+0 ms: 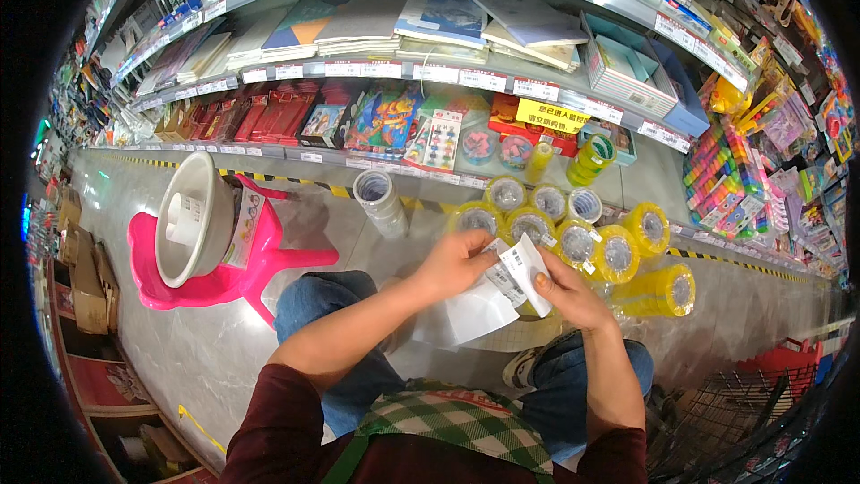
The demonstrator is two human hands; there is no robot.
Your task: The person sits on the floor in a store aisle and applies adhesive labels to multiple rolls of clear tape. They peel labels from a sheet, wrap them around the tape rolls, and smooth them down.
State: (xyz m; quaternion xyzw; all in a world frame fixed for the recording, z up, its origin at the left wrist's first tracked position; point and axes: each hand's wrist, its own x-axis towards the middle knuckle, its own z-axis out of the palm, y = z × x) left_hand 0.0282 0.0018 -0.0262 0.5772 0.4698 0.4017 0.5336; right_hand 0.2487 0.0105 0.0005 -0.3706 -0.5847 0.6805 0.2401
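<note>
My left hand [451, 267] pinches the left side of a strip of printed labels [505, 281] between thumb and fingers. My right hand [572, 288] grips the folded white right part of the same strip, thumb in front. A loose white end of the strip hangs below, over my lap. Just beyond my hands stand several stacks of clear yellowish packing tape rolls [617, 254], a few bearing small white stickers. One tape stack [655, 290] lies on its side at the right. A stack of white tape rolls [381, 203] stands on the floor to the left.
A pink plastic chair [295, 257] at the left holds a white basin [176, 242] with a paper roll [185, 218] inside. Ahead rise shelves with notebooks [440, 13], a yellow sign [551, 115] and green tape rolls [591, 160]. A black wire basket [732, 410] is at the lower right.
</note>
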